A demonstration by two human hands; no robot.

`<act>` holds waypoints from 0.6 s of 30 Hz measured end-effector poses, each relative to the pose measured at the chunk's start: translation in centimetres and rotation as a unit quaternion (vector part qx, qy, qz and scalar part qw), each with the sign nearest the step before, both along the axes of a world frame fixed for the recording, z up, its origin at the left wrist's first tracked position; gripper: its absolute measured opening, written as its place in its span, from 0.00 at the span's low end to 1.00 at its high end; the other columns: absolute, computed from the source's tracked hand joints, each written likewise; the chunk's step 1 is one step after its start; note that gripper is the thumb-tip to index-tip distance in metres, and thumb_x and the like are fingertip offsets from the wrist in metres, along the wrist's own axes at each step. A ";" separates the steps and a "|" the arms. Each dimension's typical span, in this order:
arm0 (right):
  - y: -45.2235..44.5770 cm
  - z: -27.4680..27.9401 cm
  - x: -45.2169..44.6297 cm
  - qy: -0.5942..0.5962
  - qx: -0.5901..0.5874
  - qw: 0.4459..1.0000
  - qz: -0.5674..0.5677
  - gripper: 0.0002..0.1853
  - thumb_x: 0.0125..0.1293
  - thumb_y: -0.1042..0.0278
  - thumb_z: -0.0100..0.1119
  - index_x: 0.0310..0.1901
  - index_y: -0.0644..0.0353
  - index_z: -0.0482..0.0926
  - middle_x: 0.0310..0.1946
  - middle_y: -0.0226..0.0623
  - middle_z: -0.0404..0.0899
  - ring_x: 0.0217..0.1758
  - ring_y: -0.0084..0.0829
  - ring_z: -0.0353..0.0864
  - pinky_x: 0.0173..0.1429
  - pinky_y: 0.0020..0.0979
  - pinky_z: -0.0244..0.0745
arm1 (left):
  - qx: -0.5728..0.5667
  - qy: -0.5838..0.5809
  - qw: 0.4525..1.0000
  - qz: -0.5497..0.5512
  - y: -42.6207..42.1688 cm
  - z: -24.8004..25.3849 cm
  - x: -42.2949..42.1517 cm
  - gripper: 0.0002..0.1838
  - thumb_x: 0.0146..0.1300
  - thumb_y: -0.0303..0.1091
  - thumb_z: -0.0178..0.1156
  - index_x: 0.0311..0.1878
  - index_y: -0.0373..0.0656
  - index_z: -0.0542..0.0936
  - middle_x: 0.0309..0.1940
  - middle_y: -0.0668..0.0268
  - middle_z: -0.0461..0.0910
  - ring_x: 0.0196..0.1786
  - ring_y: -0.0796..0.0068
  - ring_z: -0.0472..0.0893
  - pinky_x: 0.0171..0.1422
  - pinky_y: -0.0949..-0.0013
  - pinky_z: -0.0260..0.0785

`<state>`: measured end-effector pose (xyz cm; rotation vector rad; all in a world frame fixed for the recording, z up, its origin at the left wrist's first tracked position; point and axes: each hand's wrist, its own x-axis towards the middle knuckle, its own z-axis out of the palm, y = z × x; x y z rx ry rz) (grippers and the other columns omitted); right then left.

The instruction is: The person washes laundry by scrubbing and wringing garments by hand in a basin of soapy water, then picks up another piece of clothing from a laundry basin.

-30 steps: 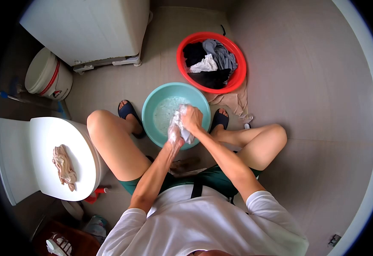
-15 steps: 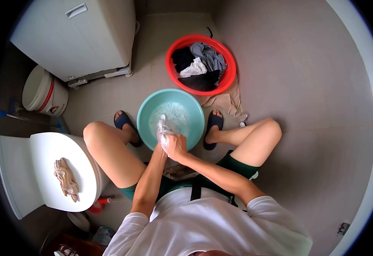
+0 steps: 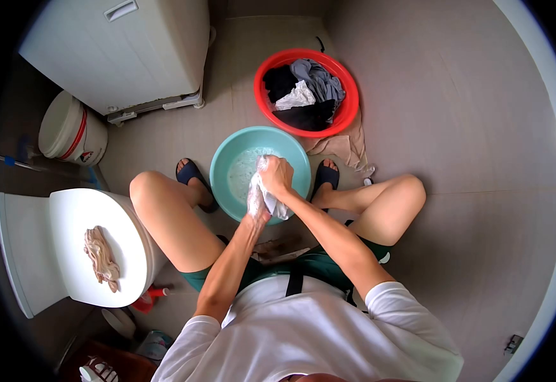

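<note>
A wet, soapy white cloth [image 3: 276, 205] is bunched between my two hands, over the near half of a teal basin [image 3: 219, 167]. Suds coat my left hand [image 3: 256, 198], whose fingers are wrapped on the cloth from the left. My right hand [image 3: 277, 175] is closed on the cloth's upper part, just beyond the left. Part of the cloth hangs down below the right hand. Foamy water [image 3: 243, 167] lies in the basin. Which folds each finger grips is hidden.
Beyond the basin stands a red tub [image 3: 260, 102] of dark, grey and white clothes, with a beige cloth [image 3: 348, 145] on the floor beside it. To the left are a toilet [image 3: 74, 216] with a beige garment [image 3: 101, 258] on its lid, a white bucket [image 3: 68, 127] and a white appliance [image 3: 138, 57].
My right hand has slid forward past the left along the cloth. The cloth, stretched out ahead before, is now bunched, with a part hanging toward me. The view has shifted slightly.
</note>
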<state>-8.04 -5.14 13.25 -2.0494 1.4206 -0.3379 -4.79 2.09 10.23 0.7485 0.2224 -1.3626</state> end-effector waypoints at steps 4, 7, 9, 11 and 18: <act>6.2 3.0 -0.2 0.003 -0.028 0.998 0.060 0.09 0.50 0.63 0.64 0.26 0.59 0.80 0.25 0.50 0.80 0.33 0.48 0.82 0.40 0.44 0.76 | -0.337 0.143 0.930 -0.034 -0.1 -8.4 3.1 0.16 0.69 0.47 0.48 0.48 0.45 0.74 0.38 0.68 0.76 0.40 0.73 0.75 0.50 0.66 0.70; 6.0 0.4 -0.5 -0.040 -0.025 0.999 0.024 0.08 0.50 0.64 0.62 0.25 0.59 0.80 0.23 0.50 0.78 0.32 0.48 0.81 0.39 0.45 0.76 | -0.389 0.121 0.910 -0.082 0.4 -11.7 3.7 0.17 0.69 0.48 0.47 0.48 0.46 0.74 0.38 0.68 0.75 0.42 0.73 0.74 0.50 0.67 0.69; 0.8 0.2 0.2 0.005 0.009 0.999 -0.036 0.07 0.46 0.68 0.64 0.26 0.62 0.79 0.24 0.52 0.79 0.28 0.47 0.81 0.34 0.43 0.76 | -0.020 0.007 1.000 0.004 -0.2 -0.4 0.5 0.18 0.70 0.47 0.46 0.52 0.46 0.73 0.43 0.66 0.75 0.47 0.73 0.74 0.53 0.67 0.69; -0.7 0.3 0.2 -0.023 0.014 1.000 -0.010 0.08 0.46 0.68 0.64 0.28 0.63 0.80 0.24 0.51 0.79 0.28 0.47 0.81 0.34 0.43 0.76 | -0.101 0.048 0.994 0.013 0.1 -1.8 0.5 0.21 0.70 0.49 0.44 0.56 0.46 0.71 0.45 0.64 0.75 0.48 0.72 0.74 0.55 0.67 0.68; 4.1 -0.8 -0.4 -0.003 -0.033 0.999 -0.005 0.13 0.55 0.58 0.62 0.26 0.61 0.80 0.28 0.50 0.80 0.33 0.48 0.82 0.37 0.45 0.75 | -0.115 -0.017 0.993 0.022 -0.4 -1.1 1.5 0.23 0.70 0.53 0.43 0.57 0.46 0.70 0.50 0.64 0.74 0.51 0.68 0.73 0.56 0.66 0.68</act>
